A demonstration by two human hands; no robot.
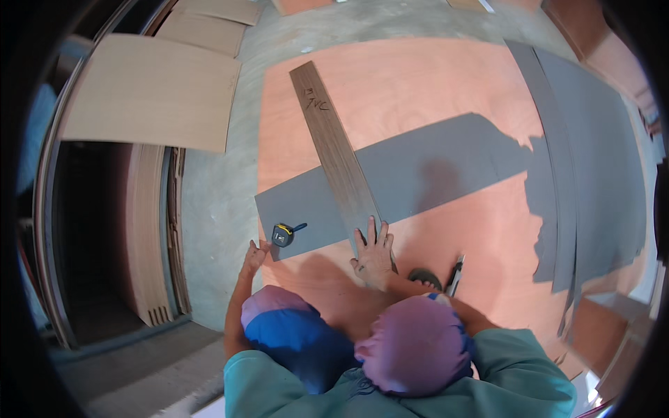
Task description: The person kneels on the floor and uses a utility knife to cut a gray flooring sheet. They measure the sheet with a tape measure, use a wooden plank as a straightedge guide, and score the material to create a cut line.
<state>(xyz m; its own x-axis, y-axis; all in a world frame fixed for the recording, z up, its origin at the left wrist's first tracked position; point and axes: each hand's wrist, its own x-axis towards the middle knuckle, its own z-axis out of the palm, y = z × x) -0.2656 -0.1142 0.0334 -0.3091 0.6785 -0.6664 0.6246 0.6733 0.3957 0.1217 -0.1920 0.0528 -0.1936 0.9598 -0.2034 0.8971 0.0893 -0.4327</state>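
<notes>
My left hand [256,252] is at the near left corner of a grey sheet [446,160] lying on a pale pinkish board [390,83], its fingers gripping the edge. A black-and-yellow tape measure [283,234] rests on the sheet just beside it. My right hand [373,256] lies with spread fingers on the near end of a long brown wood-grain plank [331,150] with dark handwriting, which crosses over the grey sheet. A utility knife [456,275] lies on the board to the right of my right forearm.
Stacked beige panels [150,90] and upright boards [150,237] stand at the left beside concrete floor [209,265]. More grey sheets [592,188] with jagged edges lie along the right. A small wooden box [603,327] is at lower right. My bent knees and one sandalled foot show below.
</notes>
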